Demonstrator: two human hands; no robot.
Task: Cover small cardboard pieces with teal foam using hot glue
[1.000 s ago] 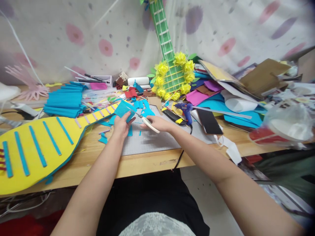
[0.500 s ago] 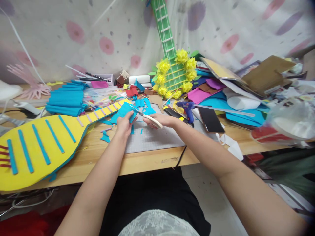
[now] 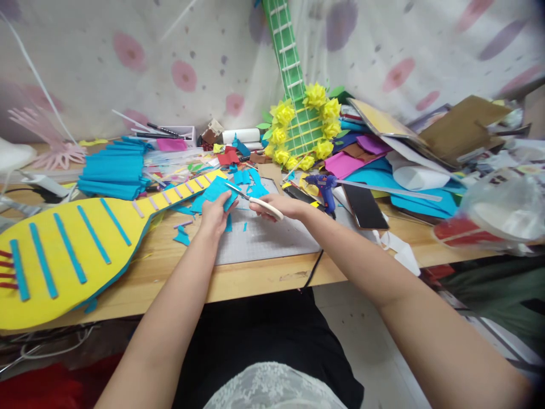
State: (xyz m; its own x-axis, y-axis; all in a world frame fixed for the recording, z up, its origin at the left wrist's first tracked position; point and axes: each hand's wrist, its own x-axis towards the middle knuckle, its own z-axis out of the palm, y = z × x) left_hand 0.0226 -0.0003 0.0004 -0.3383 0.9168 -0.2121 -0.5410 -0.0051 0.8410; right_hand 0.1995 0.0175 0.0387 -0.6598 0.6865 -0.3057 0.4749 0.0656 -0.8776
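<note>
Between the fingers of my left hand [image 3: 216, 215] is a piece of blue crepe paper [image 3: 213, 191], held above the grey cutting mat [image 3: 272, 241]. My right hand [image 3: 272, 207] grips white-handled scissors [image 3: 266, 209], whose blades point left and lie at the paper's right edge. Blue paper scraps [image 3: 182, 236] are scattered around both hands. Just left of my left hand lies a yellow cardboard lute shape [image 3: 91, 244] with blue and pale strips across it and a blue edge.
A green paper guitar [image 3: 293, 74] with yellow flowers leans on the curtain. Right of the mat are a blue glue gun [image 3: 324, 187], a phone [image 3: 365, 205] and a plastic-covered tub [image 3: 489, 218]. Folded blue paper [image 3: 113, 173] lies at the back left.
The scissors and my right hand have shifted very slightly right, with the blades a little lower at the paper. My left hand stays nearly in place.
</note>
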